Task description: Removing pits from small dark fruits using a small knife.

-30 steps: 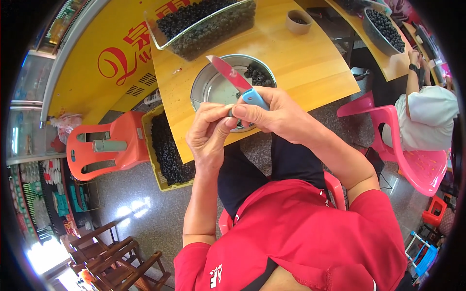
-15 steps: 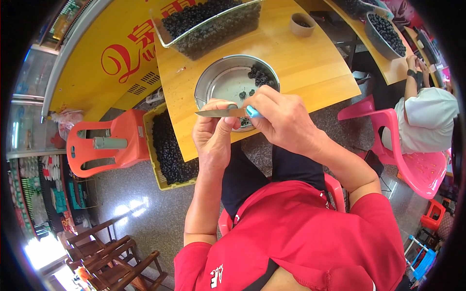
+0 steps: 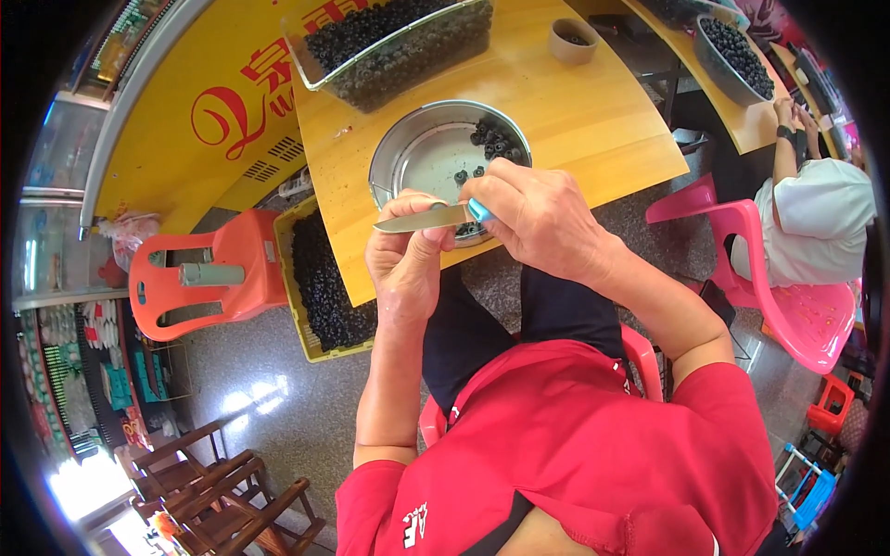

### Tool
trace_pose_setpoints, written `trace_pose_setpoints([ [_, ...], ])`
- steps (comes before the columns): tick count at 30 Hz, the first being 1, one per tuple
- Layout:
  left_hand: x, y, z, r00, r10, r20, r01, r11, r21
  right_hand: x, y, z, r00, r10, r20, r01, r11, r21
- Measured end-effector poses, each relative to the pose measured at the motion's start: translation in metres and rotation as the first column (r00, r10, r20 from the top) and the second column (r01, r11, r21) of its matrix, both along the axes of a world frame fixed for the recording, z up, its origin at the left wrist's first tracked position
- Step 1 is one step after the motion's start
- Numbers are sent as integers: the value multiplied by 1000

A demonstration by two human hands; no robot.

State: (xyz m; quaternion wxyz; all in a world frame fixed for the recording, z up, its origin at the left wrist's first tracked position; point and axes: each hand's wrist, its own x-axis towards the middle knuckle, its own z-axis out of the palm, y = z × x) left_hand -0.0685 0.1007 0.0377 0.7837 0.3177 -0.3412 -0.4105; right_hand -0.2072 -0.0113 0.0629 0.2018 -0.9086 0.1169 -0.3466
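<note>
My right hand (image 3: 547,218) is closed around the light-blue handle of a small knife (image 3: 417,221). The knife's blade points left and lies across the fingers of my left hand (image 3: 406,255). My left hand is pinched, and a small dark piece (image 3: 438,207) shows at its fingertips; the blade and fingers hide most of it. Both hands are over the near rim of a round metal bowl (image 3: 389,153). In the bowl, dark round pieces (image 3: 501,141) are heaped at the right, with a few loose near the middle.
A clear tub (image 3: 408,60) of dark pieces and a small brown cup (image 3: 573,44) stand on the wooden table (image 3: 603,139). Left of the table are a yellow crate (image 3: 311,343) and an orange chair (image 3: 222,278). At right, a person (image 3: 816,218) sits by another table.
The knife blade has tilted slightly, and its flat now catches more light. Both hands stay in nearly the same place, and the whole view has shifted a little.
</note>
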Motion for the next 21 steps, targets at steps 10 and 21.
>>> trace_pose_setpoints([
  [10,-2,4,0,972,122,199,-132,990,39,4,1,15,993,119,15,-98,733,673],
  [21,10,22,6,751,281,598,-322,946,-40,15,17,14,978,135,158,-200,403,893],
])
